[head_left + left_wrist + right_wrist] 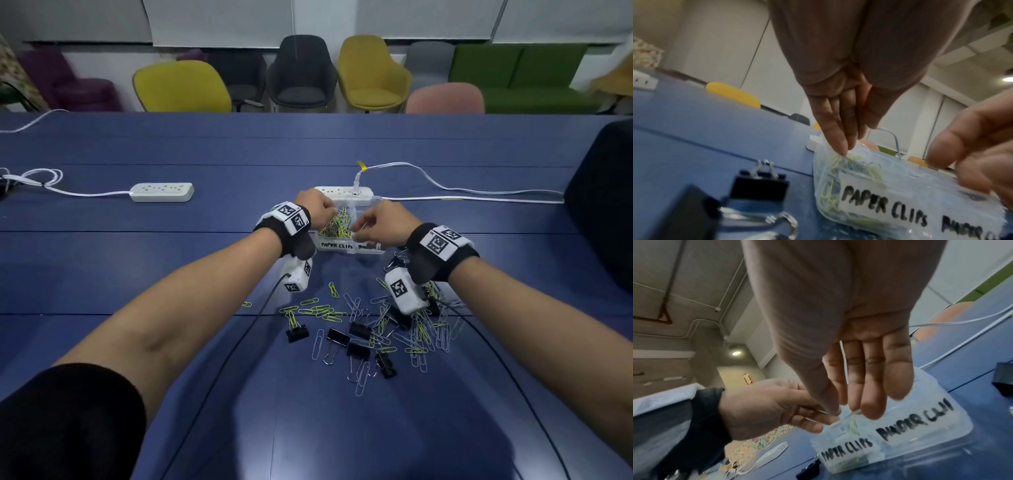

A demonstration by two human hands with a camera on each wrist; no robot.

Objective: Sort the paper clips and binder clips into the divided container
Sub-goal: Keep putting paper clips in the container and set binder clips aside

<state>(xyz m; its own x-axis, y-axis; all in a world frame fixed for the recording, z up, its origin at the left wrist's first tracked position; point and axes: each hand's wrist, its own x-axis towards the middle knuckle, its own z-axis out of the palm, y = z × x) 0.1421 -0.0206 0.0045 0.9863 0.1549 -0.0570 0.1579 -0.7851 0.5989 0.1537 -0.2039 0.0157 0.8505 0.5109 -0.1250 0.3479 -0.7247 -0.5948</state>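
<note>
A clear divided container (346,251) labelled "PAPER CLIPS" and "BINDER CLIPS" sits mid-table. Its left compartment holds yellow and silver paper clips (339,224). My left hand (330,214) reaches into that compartment with bunched fingertips (841,151) pinching among the yellow clips (859,162). My right hand (358,228) hovers over the divider, thumb and forefinger (835,410) pinching what looks like a thin silver paper clip. Loose paper clips (421,339) and black binder clips (297,332) lie in a heap on the table near me. The binder compartment (920,423) is hidden by my right hand in the head view.
A white power strip (342,192) lies right behind the container, with a white cable (462,190) running right. Another strip (162,192) lies to the left. A dark object (603,205) stands at the right edge. Chairs line the table's far side.
</note>
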